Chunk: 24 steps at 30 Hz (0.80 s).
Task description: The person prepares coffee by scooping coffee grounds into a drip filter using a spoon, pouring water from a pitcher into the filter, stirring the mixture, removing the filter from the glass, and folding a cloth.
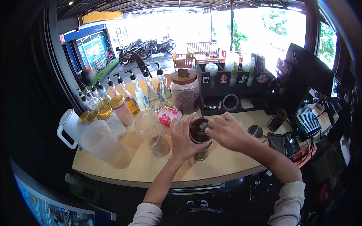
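On the counter, my left hand is wrapped round the side of a clear glass jar with dark brown contents. My right hand is closed in a pinch at the jar's right rim, over its mouth. What the pinched fingers hold is hidden; a small pale patch shows in the dark contents beside them. Left of my left hand stands a clear plastic jug with some brown stuff at its bottom and a thin stick inside. A red and white packet lies behind my left hand.
Pump bottles and gold-lidded jars line the left, near a frosted pitcher and a white jug. A wooden-lidded jar stands behind. A black organizer holds cups. A metal cup sits at right.
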### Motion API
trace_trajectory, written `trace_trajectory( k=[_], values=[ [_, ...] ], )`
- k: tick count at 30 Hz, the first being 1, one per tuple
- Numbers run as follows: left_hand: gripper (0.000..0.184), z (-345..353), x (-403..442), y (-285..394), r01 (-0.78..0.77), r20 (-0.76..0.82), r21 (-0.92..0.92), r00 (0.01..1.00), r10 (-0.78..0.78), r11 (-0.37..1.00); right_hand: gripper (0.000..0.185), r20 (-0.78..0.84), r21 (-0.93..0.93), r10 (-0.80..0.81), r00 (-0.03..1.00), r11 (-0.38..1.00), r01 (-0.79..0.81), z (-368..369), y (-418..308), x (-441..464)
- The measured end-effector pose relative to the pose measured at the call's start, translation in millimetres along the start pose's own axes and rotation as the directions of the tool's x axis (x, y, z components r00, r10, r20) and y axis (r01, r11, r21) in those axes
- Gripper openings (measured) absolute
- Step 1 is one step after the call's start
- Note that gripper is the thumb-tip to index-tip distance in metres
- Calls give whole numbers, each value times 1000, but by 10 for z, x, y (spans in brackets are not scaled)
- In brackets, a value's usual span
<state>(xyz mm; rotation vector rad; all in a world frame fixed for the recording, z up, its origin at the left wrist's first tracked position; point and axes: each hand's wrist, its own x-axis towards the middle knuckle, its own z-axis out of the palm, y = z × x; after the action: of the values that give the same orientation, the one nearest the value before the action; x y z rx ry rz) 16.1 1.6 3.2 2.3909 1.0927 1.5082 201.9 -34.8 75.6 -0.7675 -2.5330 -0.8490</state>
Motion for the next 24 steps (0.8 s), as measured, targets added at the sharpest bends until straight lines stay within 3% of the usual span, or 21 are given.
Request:
trace_trajectory(
  k=[2, 5, 10, 13, 17, 20, 24],
  values=[
    [96, 7, 4, 19, 7, -27, 22, 1000, -7, 1000, 12, 4, 45, -12, 1000, 999, 12, -1, -32, -10],
    [96, 9, 8, 68, 25, -51, 42, 998, -23, 999, 14, -22, -76, 22, 1000, 997, -24, -15, -56, -8],
    [95, 49, -6, 69, 23, -74, 46, 997, -19, 999, 19, 0, 49, 77, 997, 996, -77, 34, -118, -4],
    [96, 55, -13, 90, 66, -74, -21, 995, -67, 998, 20, -40, -18, 196, 980, 980, -197, -3, -70, 15],
    [104, 50, -24, 69, 31, -56, -2, 998, -31, 1000, 24, -53, -4, 166, 985, 986, -166, 110, -163, 21],
    [103, 67, -23, 78, 22, -72, -15, 997, -23, 1000, 30, 10, 29, 338, 941, 941, -338, 15, -160, 68],
    [99, 81, -20, 70, 40, -87, -14, 995, -41, 999, 32, 19, 111, 325, 946, 939, -325, 99, -221, 38]
  ],
)
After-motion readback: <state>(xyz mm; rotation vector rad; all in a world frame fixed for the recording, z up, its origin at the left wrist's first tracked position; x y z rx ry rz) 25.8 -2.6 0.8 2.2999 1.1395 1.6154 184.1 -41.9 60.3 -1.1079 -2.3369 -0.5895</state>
